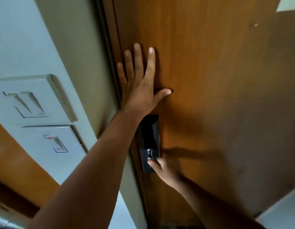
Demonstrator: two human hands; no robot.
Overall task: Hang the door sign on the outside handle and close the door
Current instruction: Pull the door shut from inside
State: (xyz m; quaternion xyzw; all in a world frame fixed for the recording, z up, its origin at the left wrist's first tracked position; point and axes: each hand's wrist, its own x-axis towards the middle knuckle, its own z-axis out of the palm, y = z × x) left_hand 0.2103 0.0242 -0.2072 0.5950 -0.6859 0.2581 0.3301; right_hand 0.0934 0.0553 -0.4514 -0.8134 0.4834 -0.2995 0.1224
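no text or labels can be read.

Smooth wood-grain door (209, 80), glossy black lock plate (151, 138)

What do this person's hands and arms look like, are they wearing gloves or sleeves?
No gloves and no sleeves show: both forearms are bare as far as the picture reaches. The left hand and right hand carry no ring, watch or bracelet that I can see. The fingers have short, plain nails.
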